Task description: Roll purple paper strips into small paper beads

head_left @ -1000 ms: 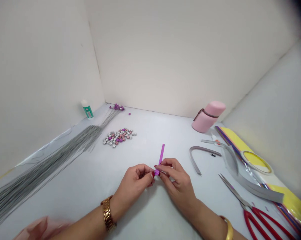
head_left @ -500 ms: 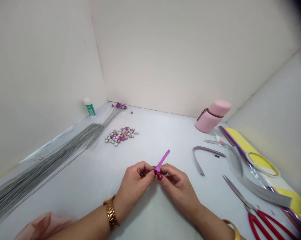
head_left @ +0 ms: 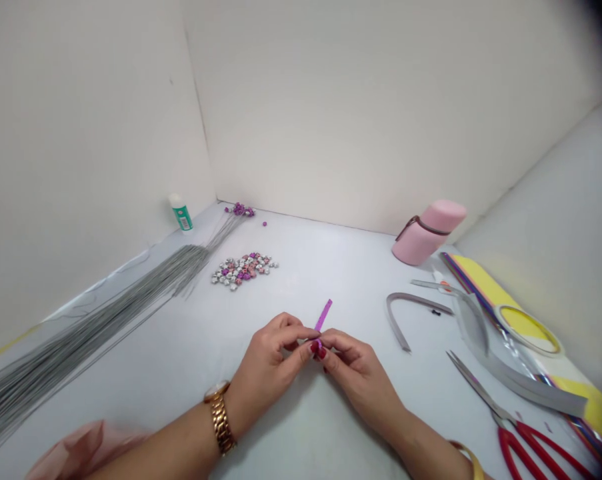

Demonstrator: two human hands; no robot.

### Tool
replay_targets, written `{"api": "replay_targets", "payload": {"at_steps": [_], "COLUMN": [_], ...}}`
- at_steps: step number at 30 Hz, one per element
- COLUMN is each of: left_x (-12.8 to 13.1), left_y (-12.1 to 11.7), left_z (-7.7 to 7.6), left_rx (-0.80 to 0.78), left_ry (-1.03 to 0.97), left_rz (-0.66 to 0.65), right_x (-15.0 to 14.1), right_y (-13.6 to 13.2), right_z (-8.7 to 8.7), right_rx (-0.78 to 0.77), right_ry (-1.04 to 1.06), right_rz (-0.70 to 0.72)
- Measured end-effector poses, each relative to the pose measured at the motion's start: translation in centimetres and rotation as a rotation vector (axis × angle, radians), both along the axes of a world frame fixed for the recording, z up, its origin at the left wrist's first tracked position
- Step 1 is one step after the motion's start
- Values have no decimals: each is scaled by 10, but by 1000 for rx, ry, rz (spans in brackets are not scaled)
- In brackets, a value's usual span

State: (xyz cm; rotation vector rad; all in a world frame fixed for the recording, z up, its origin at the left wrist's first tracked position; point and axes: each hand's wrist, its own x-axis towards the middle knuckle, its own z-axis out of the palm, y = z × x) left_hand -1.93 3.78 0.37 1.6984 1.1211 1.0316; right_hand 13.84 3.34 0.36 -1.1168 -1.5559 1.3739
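Observation:
A purple glitter paper strip [head_left: 324,315] is pinched between my two hands over the front middle of the table. Its free end points up and away; the folded lower end is mostly hidden by my fingertips. My left hand [head_left: 275,353] is closed on it, index finger laid across the fold and thumb below. From the other side my right hand [head_left: 358,370] grips the same fold between thumb and index finger. Beyond the hands, to the left, lies a pile of small folded paper stars [head_left: 243,271] in silver, pink and purple.
Grey wires [head_left: 105,313] stretch along the left, purple stars [head_left: 241,209] at their far end. A glue stick [head_left: 181,215] stands behind them. On the right are a pink bottle [head_left: 428,233], grey paper strips [head_left: 531,387], a tape roll [head_left: 553,343] and red-handled scissors [head_left: 505,417].
My left index finger has come forward over the fold, covering more of it. The strip's free end has swung slightly left and stands steeper.

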Motion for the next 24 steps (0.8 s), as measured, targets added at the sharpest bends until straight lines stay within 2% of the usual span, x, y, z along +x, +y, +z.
{"api": "replay_targets", "payload": {"at_steps": [4, 10, 13, 19, 24], "left_x": [0, 3, 4, 6, 6], "left_y": [1, 2, 2, 3, 2], "left_z": [1, 2, 1, -4, -6], "left_rx": [-46, -334, -421, -436, -432], "left_ry": [-55, -241, -334, -353, -365], "left_rz": [14, 28, 39, 37, 40], "right_x": [0, 0, -1, -1, -2], "right_y": [1, -1, -1, -1, -1], "right_z": [-4, -7, -8, -9, -7], "right_rx": [-72, -156, -211, -174, -182], "right_ry": [9, 72, 95, 38, 48], "right_rz": [-29, -33, -26, -32, 15]}}
